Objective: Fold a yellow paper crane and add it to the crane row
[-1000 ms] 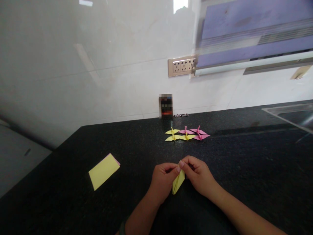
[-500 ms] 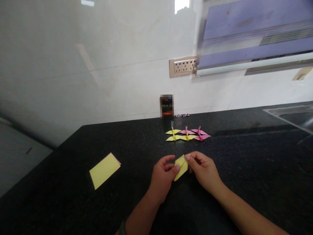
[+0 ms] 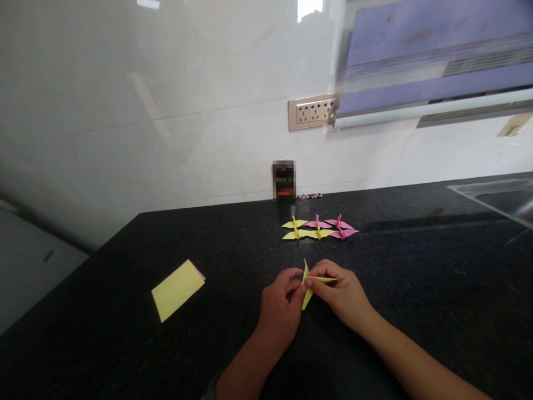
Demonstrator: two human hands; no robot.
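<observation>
Between my hands, just above the dark counter, is a piece of folded yellow paper [image 3: 307,300] with narrow points sticking up, down and to the right. My left hand [image 3: 282,300] pinches its left side with thumb and fingers. From the other side, my right hand [image 3: 339,289] grips the paper near its middle, and one narrow point lies between thumb and forefinger. Beyond my hands sit two rows of small paper cranes, with yellow cranes [image 3: 296,234] on the left and pink cranes [image 3: 343,233] on the right.
A stack of yellow paper [image 3: 178,291], a pink edge showing beneath, lies at the left on the black counter [image 3: 125,344]. Against the wall stands a phone-like dark, pixelated object [image 3: 284,181] beside a beaded strap [image 3: 310,196]. A sink [image 3: 499,194] is at the right, a socket panel [image 3: 315,112] above.
The yellow paper went from a flat diamond to a shape with its points spread apart. My right hand moved slightly left, its thumb now at the paper's middle.
</observation>
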